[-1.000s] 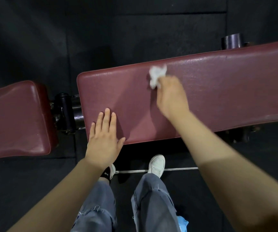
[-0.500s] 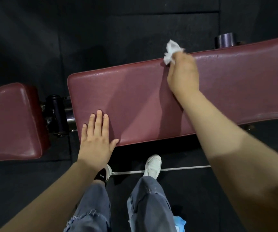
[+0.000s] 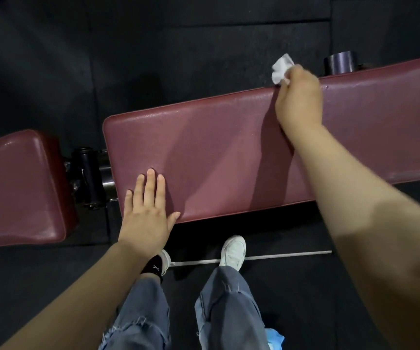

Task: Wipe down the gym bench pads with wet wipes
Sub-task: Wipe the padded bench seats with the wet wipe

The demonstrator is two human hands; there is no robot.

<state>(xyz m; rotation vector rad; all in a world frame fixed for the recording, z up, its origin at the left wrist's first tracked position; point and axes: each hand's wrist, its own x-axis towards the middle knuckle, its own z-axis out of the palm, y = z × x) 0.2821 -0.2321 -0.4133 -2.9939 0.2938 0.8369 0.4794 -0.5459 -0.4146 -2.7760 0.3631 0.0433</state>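
At long pad's far edge: right hand gripping crumpled wet wipe; near corner: left hand flat, fingers straight, holding nothing

Dark rubber floor tiles carry a white line underfoot.

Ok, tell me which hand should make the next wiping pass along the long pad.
Right. The right hand already grips the wet wipe at the long pad's far edge. The left hand lies flat and holds nothing on the near corner, probably bracing.
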